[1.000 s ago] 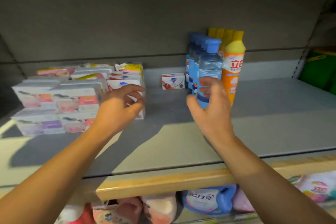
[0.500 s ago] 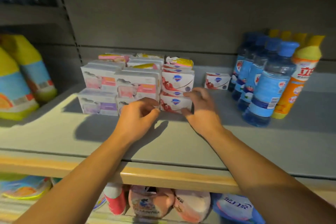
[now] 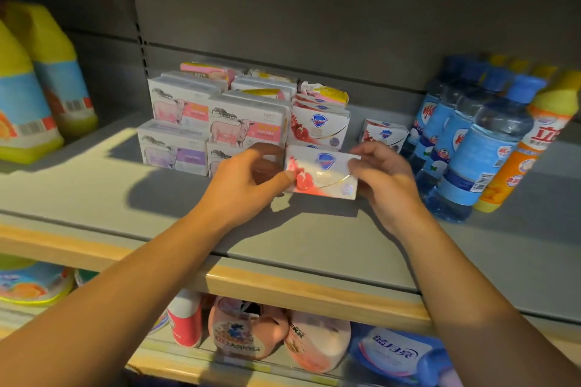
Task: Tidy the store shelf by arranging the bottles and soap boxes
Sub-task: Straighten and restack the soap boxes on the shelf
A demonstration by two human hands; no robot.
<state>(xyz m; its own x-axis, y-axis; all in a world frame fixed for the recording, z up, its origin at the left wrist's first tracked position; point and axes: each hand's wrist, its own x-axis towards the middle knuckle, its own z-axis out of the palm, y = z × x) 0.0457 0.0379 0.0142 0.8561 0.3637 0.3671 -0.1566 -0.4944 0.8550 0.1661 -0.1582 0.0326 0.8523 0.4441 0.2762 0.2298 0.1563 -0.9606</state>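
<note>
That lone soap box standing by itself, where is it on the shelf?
In the head view, the lone soap box stands right of centre at the back, between the soap box stack and the blue bottles.

A white soap box [image 3: 322, 175] printed with a blue shield and red pomegranate was held tilted just above the shelf [image 3: 94, 198], in front of a stack of matching boxes [image 3: 319, 122]. Another matching box [image 3: 384, 136] stood alone to the right. White boxes with sheep pictures [image 3: 217, 126] were stacked left. Blue-capped bottles [image 3: 471, 148] and yellow-topped orange bottles [image 3: 531, 148] stood in rows at the right.
</note>
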